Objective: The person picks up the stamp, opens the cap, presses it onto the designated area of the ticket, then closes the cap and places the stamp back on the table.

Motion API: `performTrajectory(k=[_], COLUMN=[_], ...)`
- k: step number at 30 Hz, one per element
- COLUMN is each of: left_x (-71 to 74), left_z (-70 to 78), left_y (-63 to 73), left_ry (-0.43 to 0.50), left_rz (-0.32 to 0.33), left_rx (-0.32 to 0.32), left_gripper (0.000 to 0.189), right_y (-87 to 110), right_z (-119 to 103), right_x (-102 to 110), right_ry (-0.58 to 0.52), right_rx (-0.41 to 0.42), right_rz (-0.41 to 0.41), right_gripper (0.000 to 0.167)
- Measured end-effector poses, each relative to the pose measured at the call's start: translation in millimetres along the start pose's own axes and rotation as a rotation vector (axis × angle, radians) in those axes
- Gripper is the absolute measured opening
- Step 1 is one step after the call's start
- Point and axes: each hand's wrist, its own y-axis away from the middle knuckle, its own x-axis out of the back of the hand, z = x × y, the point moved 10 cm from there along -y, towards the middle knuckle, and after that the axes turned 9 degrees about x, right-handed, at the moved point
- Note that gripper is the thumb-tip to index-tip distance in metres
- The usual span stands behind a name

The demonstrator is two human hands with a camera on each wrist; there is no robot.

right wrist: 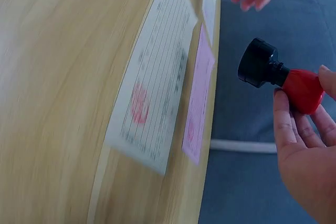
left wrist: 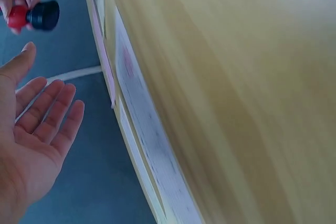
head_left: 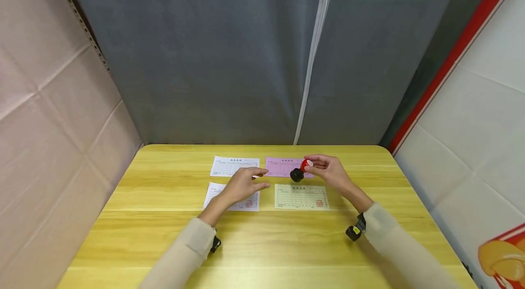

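Between its thumb and fingers, my right hand (head_left: pixel 331 174) holds a stamp by its red handle (right wrist: pixel 303 92). The stamp's black end (right wrist: pixel 258 62) points toward the left hand, raised off the table over the pink form (head_left: pixel 283 166). My left hand (head_left: pixel 241 185) is empty, fingers apart and thumb out, hovering above the front left form (head_left: pixel 212 191). In the left wrist view the open palm (left wrist: pixel 34 153) faces the stamp without touching it. A pale yellow form (head_left: pixel 301 195) with a red seal mark lies below the right hand.
At the back left of the wooden table (head_left: pixel 262 243) lies a white form (head_left: pixel 229 166). A grey curtain (head_left: pixel 205 52) hangs behind the far edge. Light-coloured panels flank both sides. Each wrist wears a black strapped device (head_left: pixel 354 232).
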Motion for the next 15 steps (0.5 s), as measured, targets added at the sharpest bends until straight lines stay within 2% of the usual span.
performTrajectory(k=[15], left_x=[42.9], left_z=[-51.2], left_y=[20.7], left_ry=[-0.137], left_rz=[0.097], left_rx=[0.094], left_gripper=[0.046], right_y=[6.8], right_z=[22.4], right_x=[46.9], right_ry=[0.235], right_rx=[-0.036], right_rz=[0.014], right_gripper=[0.044])
